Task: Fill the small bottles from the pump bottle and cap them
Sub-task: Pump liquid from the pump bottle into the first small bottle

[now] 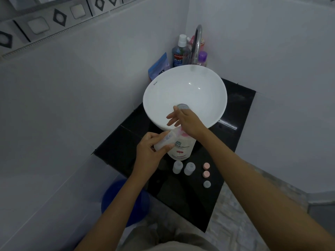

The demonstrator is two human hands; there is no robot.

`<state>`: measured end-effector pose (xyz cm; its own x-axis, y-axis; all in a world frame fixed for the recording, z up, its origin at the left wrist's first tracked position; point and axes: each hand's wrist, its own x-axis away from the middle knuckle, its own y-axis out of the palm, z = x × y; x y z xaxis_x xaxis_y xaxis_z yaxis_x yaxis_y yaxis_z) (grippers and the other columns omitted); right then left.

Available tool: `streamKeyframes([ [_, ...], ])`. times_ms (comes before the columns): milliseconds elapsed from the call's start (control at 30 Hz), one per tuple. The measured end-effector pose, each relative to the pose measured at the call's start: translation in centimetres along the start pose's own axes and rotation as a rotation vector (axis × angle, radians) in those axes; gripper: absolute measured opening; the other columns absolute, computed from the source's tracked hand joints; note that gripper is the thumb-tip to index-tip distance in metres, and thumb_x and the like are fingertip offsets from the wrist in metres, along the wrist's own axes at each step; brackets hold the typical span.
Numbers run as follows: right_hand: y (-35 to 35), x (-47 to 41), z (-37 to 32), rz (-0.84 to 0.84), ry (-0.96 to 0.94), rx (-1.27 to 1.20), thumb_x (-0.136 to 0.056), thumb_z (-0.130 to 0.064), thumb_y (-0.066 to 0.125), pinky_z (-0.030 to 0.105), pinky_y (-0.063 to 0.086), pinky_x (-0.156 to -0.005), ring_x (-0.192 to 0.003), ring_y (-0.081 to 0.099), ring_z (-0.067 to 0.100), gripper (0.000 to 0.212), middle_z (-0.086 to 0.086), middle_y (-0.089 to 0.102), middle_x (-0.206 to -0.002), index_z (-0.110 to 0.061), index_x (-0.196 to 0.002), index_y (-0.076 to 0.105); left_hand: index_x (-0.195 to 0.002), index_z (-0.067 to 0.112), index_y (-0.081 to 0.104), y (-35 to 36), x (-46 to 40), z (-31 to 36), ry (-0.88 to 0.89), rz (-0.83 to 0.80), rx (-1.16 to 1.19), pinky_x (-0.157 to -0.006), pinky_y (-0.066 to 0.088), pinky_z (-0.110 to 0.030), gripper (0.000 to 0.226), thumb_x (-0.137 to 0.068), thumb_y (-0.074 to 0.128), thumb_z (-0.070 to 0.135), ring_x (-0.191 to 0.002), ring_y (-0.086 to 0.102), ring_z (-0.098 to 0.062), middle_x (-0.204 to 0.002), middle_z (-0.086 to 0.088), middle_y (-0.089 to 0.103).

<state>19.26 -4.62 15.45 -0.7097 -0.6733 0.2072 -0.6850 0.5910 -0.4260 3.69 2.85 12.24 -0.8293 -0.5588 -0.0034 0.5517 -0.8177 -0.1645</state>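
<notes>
— Fingers [159,142] of left hand [148,151]?
— Grasping a small bottle [164,141] beside the pump bottle [181,147] on the desk [181,196].
— Right hand [186,124]?
— Fingers straight, pressing the pump. Two bottles [177,167], three caps [206,173] nearer.

Pump bottle [182,147]: white body, pink-red markings, dark lettering. Small bottles [177,167] [189,168]: translucent pale; loose caps: two pink [206,166] [206,173], one grey-blue [207,184]. Countertop [233,134] glossy black; basin [163,91] white; mouthwash bottle [178,55] blue, white cap; wall tile border [59,17] grey with black diamond pattern.
</notes>
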Motion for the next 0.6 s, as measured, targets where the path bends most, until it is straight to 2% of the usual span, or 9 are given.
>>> streamKeyframes([
  [167, -0.9, 0.0, -1.2, -0.029, -0.026, -0.027, -0.100, -0.043, 0.026, 0.031, 0.049, -0.079, -0.090, 0.063, 0.024, 0.054, 0.008, 0.072, -0.097, -0.010, -0.100, 0.069, -0.117, 0.026, 0.064, -0.3, 0.1, 0.7, 0.030, -0.009, 0.003, -0.083, 0.054, -0.026, 0.042, -0.077, 0.074, 0.017, -0.100, 0.060, -0.015, -0.104, -0.004, 0.058],
  [300, -1.0, 0.0, -1.2, -0.021, -0.030, -0.065, -0.101, -0.038, 0.027, 0.032, 0.049, -0.080, -0.089, 0.062, 0.025, 0.054, 0.008, 0.072, -0.096, -0.006, -0.102, 0.070, -0.117, 0.026, 0.064, -0.4, -0.2, 0.9, 0.031, -0.011, 0.011, -0.082, 0.055, -0.025, 0.042, -0.077, 0.074, 0.018, -0.101, 0.060, -0.015, -0.105, -0.004, 0.058],
  [367, -0.8, -0.1, -1.0, 0.002, -0.024, -0.074, -0.101, -0.036, 0.029, 0.031, 0.049, -0.077, -0.087, 0.061, 0.026, 0.052, 0.008, 0.072, -0.095, -0.005, -0.100, 0.070, -0.118, 0.024, 0.064, -0.3, -0.3, 0.7, 0.017, -0.010, 0.008, -0.083, 0.055, -0.027, 0.043, -0.077, 0.074, 0.020, -0.102, 0.060, -0.015, -0.106, -0.004, 0.058],
  [433, -0.7, -0.2, -0.8, 0.001, -0.001, -0.067, -0.102, -0.033, 0.029, 0.024, 0.048, -0.068, -0.084, 0.060, 0.023, 0.050, 0.008, 0.071, -0.094, -0.004, -0.100, 0.069, -0.118, 0.024, 0.064, -0.2, -0.2, 0.5, -0.001, -0.010, 0.010, -0.084, 0.055, -0.028, 0.043, -0.076, 0.074, 0.019, -0.103, 0.060, -0.015, -0.106, -0.005, 0.058],
  [500, -0.4, -0.1, -0.6, 0.003, 0.026, -0.048, -0.102, -0.031, 0.029, 0.020, 0.041, -0.059, -0.079, 0.058, 0.020, 0.049, 0.008, 0.071, -0.094, -0.004, -0.100, 0.069, -0.118, 0.024, 0.064, -0.1, -0.3, 0.2, -0.008, -0.012, 0.001, -0.083, 0.055, -0.028, 0.044, -0.076, 0.075, 0.019, -0.103, 0.059, -0.015, -0.106, -0.006, 0.057],
  [600, 0.0, 0.0, -0.2, 0.021, 0.033, -0.022, -0.101, -0.032, 0.029, 0.021, 0.038, -0.058, -0.076, 0.058, 0.017, 0.049, 0.007, 0.071, -0.090, -0.005, -0.097, 0.070, -0.118, 0.026, 0.065, -0.2, -0.1, -0.1, -0.013, -0.016, -0.008, -0.082, 0.055, -0.027, 0.043, -0.076, 0.075, 0.019, -0.101, 0.059, -0.016, -0.105, -0.007, 0.057],
])
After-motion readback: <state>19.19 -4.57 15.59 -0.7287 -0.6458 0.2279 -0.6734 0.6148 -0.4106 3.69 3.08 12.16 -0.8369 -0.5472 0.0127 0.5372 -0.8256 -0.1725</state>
